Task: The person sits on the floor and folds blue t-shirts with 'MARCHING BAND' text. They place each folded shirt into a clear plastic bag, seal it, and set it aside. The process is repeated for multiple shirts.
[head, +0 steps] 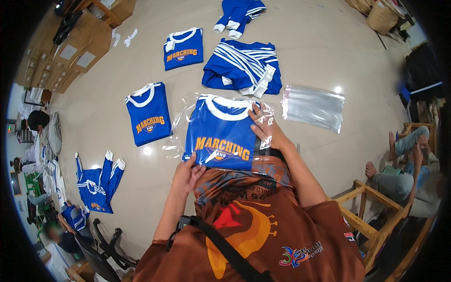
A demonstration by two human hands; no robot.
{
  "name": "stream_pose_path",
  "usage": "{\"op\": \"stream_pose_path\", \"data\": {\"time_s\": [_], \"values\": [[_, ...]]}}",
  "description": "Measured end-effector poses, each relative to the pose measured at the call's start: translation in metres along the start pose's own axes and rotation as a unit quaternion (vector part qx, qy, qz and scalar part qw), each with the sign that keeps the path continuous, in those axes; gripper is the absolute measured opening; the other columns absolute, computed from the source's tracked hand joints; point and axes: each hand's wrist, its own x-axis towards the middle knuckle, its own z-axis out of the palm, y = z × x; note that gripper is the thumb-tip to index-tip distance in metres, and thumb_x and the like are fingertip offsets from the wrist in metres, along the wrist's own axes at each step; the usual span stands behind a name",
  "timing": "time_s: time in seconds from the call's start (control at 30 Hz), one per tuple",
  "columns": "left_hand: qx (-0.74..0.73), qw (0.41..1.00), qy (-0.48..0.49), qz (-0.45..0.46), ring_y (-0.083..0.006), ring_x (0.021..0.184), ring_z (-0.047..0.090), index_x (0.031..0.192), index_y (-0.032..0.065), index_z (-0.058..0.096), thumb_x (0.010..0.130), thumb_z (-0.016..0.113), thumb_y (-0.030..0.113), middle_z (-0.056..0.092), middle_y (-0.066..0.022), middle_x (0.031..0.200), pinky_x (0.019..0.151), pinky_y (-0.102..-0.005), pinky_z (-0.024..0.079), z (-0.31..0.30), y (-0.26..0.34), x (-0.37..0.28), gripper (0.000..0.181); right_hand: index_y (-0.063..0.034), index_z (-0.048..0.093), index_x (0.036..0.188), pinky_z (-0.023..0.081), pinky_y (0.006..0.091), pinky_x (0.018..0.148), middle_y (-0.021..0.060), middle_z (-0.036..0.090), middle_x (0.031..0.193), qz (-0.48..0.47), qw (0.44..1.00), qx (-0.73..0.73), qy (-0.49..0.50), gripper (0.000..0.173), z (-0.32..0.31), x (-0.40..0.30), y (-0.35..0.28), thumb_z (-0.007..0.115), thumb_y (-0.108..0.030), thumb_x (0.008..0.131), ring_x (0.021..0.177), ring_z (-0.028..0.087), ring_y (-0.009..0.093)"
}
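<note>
A folded blue shirt with a white collar and orange lettering [222, 130] lies within a clear plastic bag [179, 120] in front of me. My left hand [188, 172] pinches the bag's lower left corner between thumb and fingers. My right hand [264, 127] is inside the bag's right side, fingers spread against the shirt's upper right edge. To the right lies a stack of clear plastic bags [313, 107]. Folded blue shirts rest at the left [149, 114] and at the upper left [184, 49]. Beyond the bagged shirt is a pile of blue and white striped garments [243, 67].
More blue garments lie at the top [239, 16] and lower left [97, 187]. Cardboard boxes [82, 42] stand upper left. A wooden stool frame [373, 211] and a seated person [394, 176] are at the right; another person [67, 232] is at the lower left, beside a chair [112, 243].
</note>
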Motion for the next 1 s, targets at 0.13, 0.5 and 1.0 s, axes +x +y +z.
{"op": "stream_pose_path", "data": {"time_s": [0.13,0.5,1.0], "values": [[-0.029,0.998,0.035,-0.037,-0.0234,0.104,0.072,0.139,0.0056,0.056,0.106,0.067,0.042,0.066,-0.0121,0.126,0.088,-0.0356,0.063,-0.032,-0.023,-0.03,0.05,-0.0086,0.041,0.163,0.028,0.0571,0.124,0.0193,0.028,0.174,-0.011,0.998,0.047,0.039,0.057,0.006,-0.009,-0.012,0.053,-0.026,0.109,0.16,0.023,0.045],[0.567,0.607,-0.059,0.554,-0.0446,0.14,0.05,0.144,-0.0032,0.053,0.099,0.071,0.022,0.059,-0.0254,0.143,0.122,-0.0508,0.033,0.098,0.068,0.089,0.055,-0.0073,0.073,0.112,0.047,0.0509,0.101,0.0219,0.07,0.112,0.196,0.915,0.233,0.265,0.037,0.046,-0.041,-0.01,0.053,-0.039,0.108,0.112,0.063,0.04],[0.55,0.674,-0.409,0.276,-0.0185,0.098,0.068,0.119,0.0055,0.056,0.078,0.09,0.009,0.065,-0.0046,0.092,0.088,-0.0324,0.056,0.195,0.192,0.078,0.053,-0.0042,0.036,0.157,0.055,0.0436,0.105,0.0256,0.057,0.148,0.171,0.899,0.372,0.153,0.097,-0.029,-0.092,-0.124,0.091,-0.037,0.084,0.129,0.063,0.036]]}}
